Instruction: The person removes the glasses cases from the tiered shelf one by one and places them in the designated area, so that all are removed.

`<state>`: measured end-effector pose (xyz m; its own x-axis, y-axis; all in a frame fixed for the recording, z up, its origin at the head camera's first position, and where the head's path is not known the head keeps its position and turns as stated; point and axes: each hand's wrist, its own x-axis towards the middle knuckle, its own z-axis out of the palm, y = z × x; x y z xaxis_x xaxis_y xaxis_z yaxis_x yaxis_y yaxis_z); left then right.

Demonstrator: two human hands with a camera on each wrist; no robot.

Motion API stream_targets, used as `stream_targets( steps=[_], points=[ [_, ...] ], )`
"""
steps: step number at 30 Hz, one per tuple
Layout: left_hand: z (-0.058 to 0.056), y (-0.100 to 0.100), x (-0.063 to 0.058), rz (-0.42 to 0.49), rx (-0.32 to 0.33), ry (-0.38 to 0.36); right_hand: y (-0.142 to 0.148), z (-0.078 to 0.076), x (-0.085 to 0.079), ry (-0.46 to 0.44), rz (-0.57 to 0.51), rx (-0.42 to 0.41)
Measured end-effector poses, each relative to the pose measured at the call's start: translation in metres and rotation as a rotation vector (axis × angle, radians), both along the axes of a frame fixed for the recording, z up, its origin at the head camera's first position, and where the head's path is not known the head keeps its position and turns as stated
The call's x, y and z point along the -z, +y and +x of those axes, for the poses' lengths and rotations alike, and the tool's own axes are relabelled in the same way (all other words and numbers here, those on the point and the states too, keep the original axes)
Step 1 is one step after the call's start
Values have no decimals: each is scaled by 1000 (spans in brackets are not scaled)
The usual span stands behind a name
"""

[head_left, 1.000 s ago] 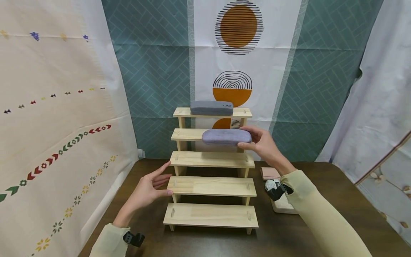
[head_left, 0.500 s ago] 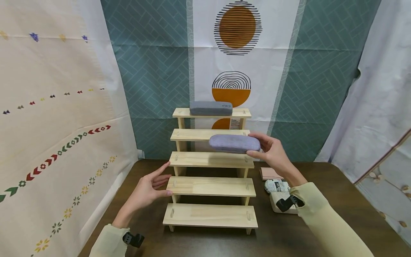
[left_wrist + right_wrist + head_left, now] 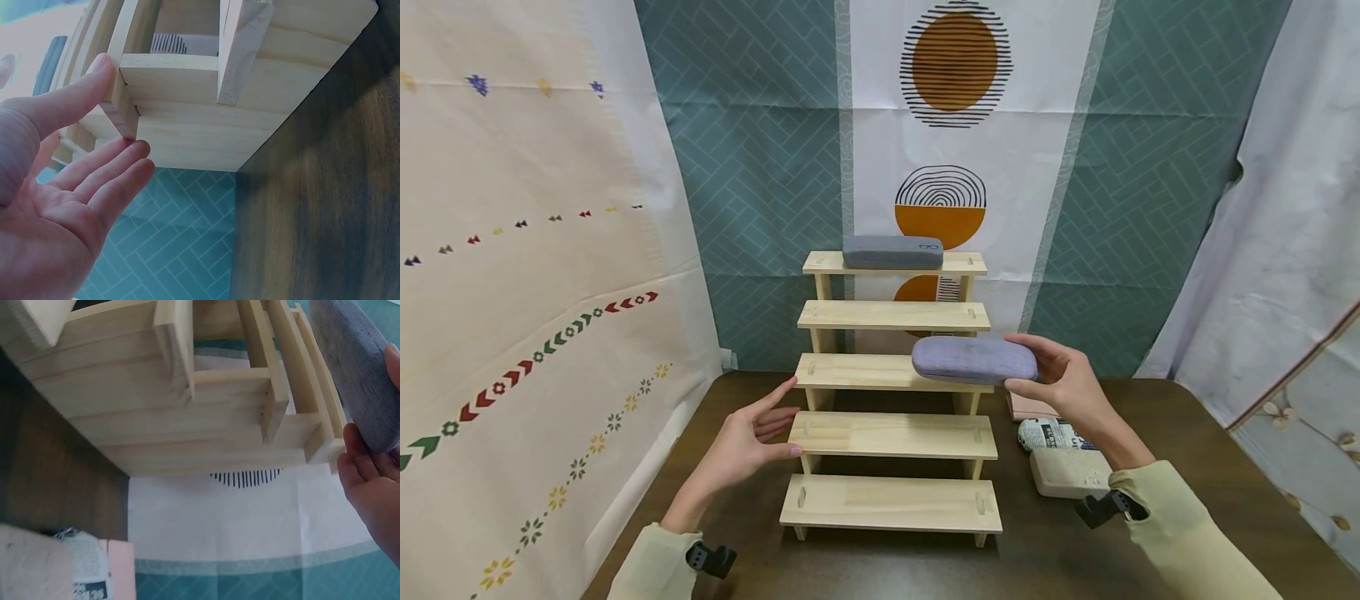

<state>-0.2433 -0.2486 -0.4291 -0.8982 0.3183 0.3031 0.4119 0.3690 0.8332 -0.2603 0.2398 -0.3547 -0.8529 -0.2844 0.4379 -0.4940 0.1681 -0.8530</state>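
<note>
My right hand [image 3: 1067, 387] pinches one end of a purple glasses case [image 3: 974, 360], thumb in front and fingers behind. The case is held level before the third step of a pale wooden stepped shelf [image 3: 891, 505]. In the right wrist view the case [image 3: 362, 369] looks grey-blue, with fingers [image 3: 369, 465] along its underside. A grey glasses case [image 3: 892, 252] lies on the top step. At the shelf's left side, my left hand [image 3: 745, 442] rests with extended fingers and thumb at the step ends; the left wrist view shows its fingertips [image 3: 139, 150] against a board end.
Right of the shelf on the dark table [image 3: 917, 575] lie a cream case [image 3: 1066, 472], a newsprint-patterned case [image 3: 1051, 433] and a pink case [image 3: 1028, 406]. Patterned cloths [image 3: 737, 208] hang behind and at the sides.
My right hand has drawn the purple glasses case down and to the right, from the fourth step's height to the third's. My left hand stays put.
</note>
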Motion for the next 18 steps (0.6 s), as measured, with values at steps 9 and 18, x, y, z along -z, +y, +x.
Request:
stream_targets(
  steps=[9,18],
  points=[
    [-1,0,2,7,-1,-10,25,17,12,16,28,14],
    [-1,0,1,14,2,-7,54,32,23,-9,32,28]
  ],
)
